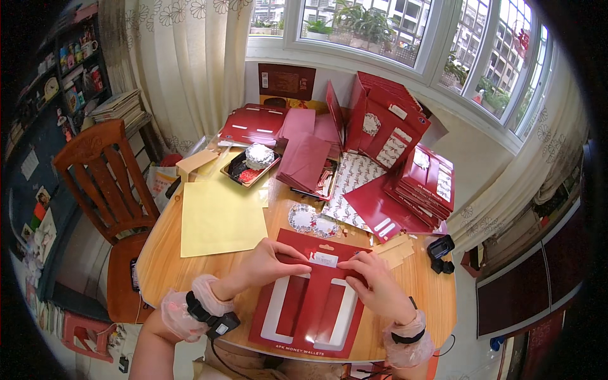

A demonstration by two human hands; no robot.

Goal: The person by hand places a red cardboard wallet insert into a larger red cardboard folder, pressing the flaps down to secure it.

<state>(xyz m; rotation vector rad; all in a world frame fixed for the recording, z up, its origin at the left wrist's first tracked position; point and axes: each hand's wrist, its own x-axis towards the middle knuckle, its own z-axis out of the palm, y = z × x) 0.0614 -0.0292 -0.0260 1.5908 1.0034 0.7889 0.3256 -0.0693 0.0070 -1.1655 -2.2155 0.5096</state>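
Round wooden table [158,253] beneath: red card packaging [310,310] flat near front edge, both hands pinching small white label [324,258] at top. Left hand [269,266], right hand [370,282] fingertips narrow. Yellow sheet [218,218] beyond left hand; black clip [440,252] beyond right; bare wood between.

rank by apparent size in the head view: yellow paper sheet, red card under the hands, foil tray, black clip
1. red card, nearest the camera, so unsure against the next
2. yellow paper sheet
3. foil tray
4. black clip
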